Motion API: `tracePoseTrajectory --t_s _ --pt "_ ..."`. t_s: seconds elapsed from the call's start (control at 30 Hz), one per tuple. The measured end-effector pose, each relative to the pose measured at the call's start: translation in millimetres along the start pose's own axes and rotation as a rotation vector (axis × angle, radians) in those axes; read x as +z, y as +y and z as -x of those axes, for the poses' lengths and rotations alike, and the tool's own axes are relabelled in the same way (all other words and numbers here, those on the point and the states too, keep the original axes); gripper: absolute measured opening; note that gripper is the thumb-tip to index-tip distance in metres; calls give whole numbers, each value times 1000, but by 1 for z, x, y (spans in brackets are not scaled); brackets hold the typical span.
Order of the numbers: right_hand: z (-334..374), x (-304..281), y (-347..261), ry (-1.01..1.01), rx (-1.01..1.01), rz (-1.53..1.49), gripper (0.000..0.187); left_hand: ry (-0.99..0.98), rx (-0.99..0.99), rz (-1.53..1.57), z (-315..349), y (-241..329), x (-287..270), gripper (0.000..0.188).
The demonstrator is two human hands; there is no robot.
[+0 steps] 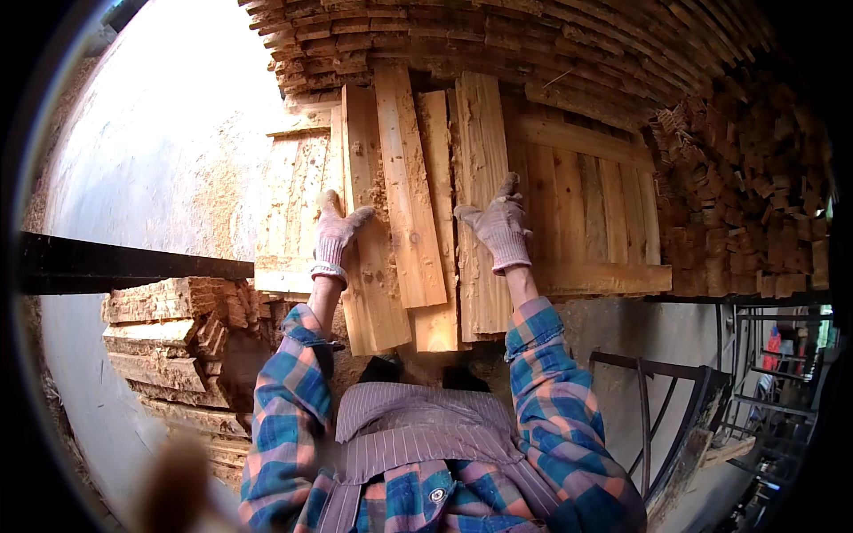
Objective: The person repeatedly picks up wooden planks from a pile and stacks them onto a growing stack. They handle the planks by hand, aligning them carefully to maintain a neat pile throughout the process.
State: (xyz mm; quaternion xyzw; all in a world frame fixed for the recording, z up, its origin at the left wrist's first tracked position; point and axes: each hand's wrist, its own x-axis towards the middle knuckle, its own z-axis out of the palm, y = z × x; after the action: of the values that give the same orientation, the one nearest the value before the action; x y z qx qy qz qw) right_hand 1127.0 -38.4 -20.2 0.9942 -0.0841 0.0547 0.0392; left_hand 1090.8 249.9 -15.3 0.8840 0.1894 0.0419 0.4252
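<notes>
Several loose rough wooden boards lie lengthwise side by side, uneven at the ends, on a layer of flat boards in front of me. My left hand [334, 233], in a dusty knitted glove, grips the outer edge of the leftmost loose board [366, 266]; its thumb lies across the top. On the other side, my gloved right hand [502, 226] holds the outer edge of the rightmost board [483, 133], thumb pointing inward over its face. Fingertips of both hands are partly hidden. Between them rest a slanted board [410, 186] and a lower one [435, 330].
A tall stack of boards [426, 40] stands at the far side, with stacked board ends [746, 195] to the right. Another board pile [178, 355] sits at near left, beside a dark metal beam [133, 265]. A black metal frame [644, 400] stands at lower right.
</notes>
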Motion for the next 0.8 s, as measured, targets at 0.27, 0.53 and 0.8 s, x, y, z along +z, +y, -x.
tracePoseTrajectory --t_s 0.27,0.53,0.8 --pt "-13 -19 10 -568 72 -1606 89 78 54 -195 1 41 26 102" --pt "-27 -20 95 -431 342 -1614 65 -263 -442 786 -5 6 -57 42" --pt "-12 -15 164 99 -115 114 63 -172 -221 470 -75 -148 -115 36"
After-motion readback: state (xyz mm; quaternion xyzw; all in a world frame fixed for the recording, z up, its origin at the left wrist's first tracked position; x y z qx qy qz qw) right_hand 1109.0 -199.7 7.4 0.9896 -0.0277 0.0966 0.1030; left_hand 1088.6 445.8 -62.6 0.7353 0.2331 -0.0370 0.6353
